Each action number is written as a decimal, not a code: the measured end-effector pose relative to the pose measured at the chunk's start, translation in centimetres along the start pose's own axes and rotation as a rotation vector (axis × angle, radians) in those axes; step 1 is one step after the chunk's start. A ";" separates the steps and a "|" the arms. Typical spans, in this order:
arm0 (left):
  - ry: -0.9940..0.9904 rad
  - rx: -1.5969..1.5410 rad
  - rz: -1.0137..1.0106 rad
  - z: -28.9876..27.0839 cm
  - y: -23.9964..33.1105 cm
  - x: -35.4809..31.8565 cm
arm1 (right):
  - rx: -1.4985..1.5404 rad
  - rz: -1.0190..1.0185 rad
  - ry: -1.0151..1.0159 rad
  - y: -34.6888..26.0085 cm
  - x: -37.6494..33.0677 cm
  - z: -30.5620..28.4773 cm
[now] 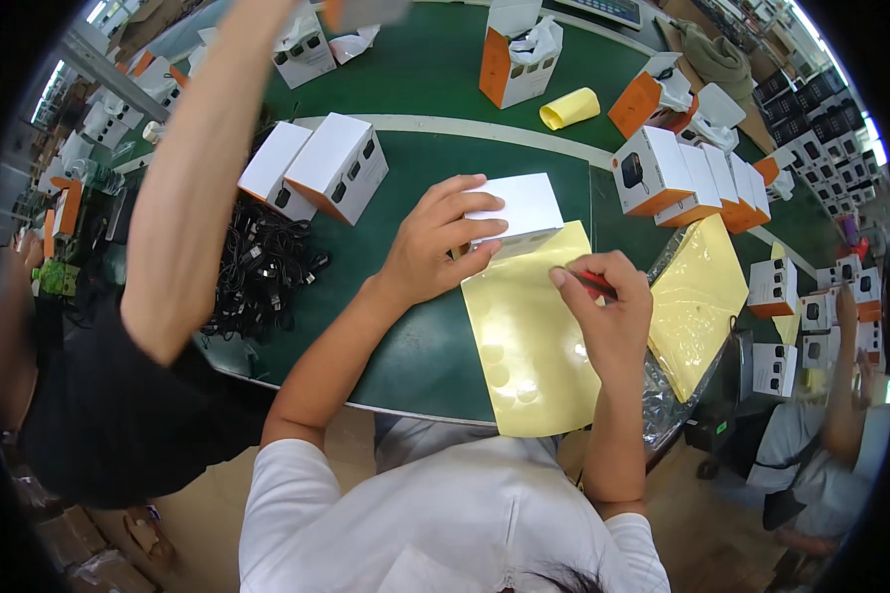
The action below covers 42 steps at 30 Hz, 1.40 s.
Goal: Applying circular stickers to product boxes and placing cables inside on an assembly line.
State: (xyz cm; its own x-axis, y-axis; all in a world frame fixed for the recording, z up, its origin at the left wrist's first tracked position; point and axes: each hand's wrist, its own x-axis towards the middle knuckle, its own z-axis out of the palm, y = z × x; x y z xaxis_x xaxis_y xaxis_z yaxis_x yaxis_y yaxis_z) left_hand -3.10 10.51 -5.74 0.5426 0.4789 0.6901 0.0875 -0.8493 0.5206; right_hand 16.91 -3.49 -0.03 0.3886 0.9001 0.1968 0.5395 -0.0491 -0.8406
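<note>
My left hand [437,244] grips a small white box [516,211] and holds it down on the green table [425,168]. The box rests at the top edge of a yellow sticker sheet [524,346] printed with round labels. My right hand [603,306] is closed on a thin red tool [595,283], its fingertips touching the sheet just below the box.
A co-worker's bare arm [188,178] reaches across the table on the left. White-and-orange boxes [321,168] lie beside a heap of black cables [267,267]. More boxes [682,178] stand in a row at the right, above another yellow sheet [697,301] in plastic. A person sits at the far right.
</note>
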 end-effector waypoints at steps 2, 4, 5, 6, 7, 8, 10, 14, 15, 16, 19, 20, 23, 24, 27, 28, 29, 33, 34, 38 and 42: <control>0.005 0.003 0.017 0.0 -0.2 0.1 | -0.062 -0.055 0.026 -0.6 0.6 0.8; 0.013 0.006 0.032 -0.1 -0.1 0.2 | -0.124 -0.112 0.049 -1.1 1.2 1.3; 0.012 -0.006 0.033 -0.3 0.0 0.4 | -0.177 -0.150 0.061 -1.3 1.5 1.4; 0.009 -0.019 0.034 -0.5 0.1 0.5 | -0.227 -0.187 0.074 -1.4 1.7 1.6; 0.013 -0.020 0.035 -0.5 0.3 0.5 | -0.231 -0.189 0.073 -1.5 1.9 1.8; 0.038 -0.030 0.031 -0.4 0.5 0.5 | -0.289 -0.210 0.078 -1.6 2.0 1.9; 0.058 -0.041 0.023 0.2 0.9 0.6 | -0.345 -0.224 0.080 -1.5 2.4 2.0; 0.170 0.060 0.010 1.9 1.0 0.6 | -0.425 -0.286 0.120 -1.2 2.4 2.6; 0.206 0.101 0.015 2.3 0.8 0.5 | -0.456 -0.296 0.134 -1.2 2.5 2.7; 0.204 0.100 0.019 2.5 0.6 0.4 | -0.455 -0.295 0.138 -1.0 2.5 2.8; 0.233 0.106 0.033 2.7 0.3 0.5 | -0.517 -0.367 0.180 -0.8 2.8 2.7; 0.233 0.101 0.032 2.7 0.4 0.6 | -0.552 -0.393 0.164 -0.7 2.9 2.5; 0.235 0.100 0.036 2.7 0.3 0.6 | -0.636 -0.409 0.135 -0.7 3.7 1.6; 0.238 0.104 0.034 2.6 0.3 0.5 | -0.685 -0.397 0.114 -0.8 3.9 1.2; 0.253 0.093 0.038 2.6 0.3 0.7 | -0.476 -0.158 0.206 -1.3 4.9 -0.5; 0.256 0.095 0.042 2.7 0.2 0.7 | -0.476 -0.162 0.208 -1.1 4.9 -0.6; 0.254 0.076 0.029 2.7 0.2 0.6 | -0.325 -0.309 0.114 -0.7 4.5 -0.5; 0.234 0.039 -0.004 2.3 0.4 0.6 | -0.306 -0.616 -0.088 0.1 4.3 0.8; 0.234 0.043 -0.004 2.2 0.4 0.6 | -0.384 -0.647 -0.094 0.0 4.4 1.3; 0.229 0.093 0.027 2.1 0.5 0.1 | -0.362 -0.587 -0.072 0.9 5.1 2.2; 0.184 0.264 0.092 2.3 0.8 0.5 | -0.304 -0.536 -0.072 1.3 5.1 1.9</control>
State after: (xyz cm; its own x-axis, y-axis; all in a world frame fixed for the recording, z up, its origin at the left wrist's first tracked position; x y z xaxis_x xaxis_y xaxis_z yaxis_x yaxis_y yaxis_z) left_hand -0.83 9.56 -6.12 0.4008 0.4096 0.8195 0.2714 -0.9074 0.3208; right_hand 18.20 1.86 -1.06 -0.0414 0.8601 0.5084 0.8383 0.3068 -0.4508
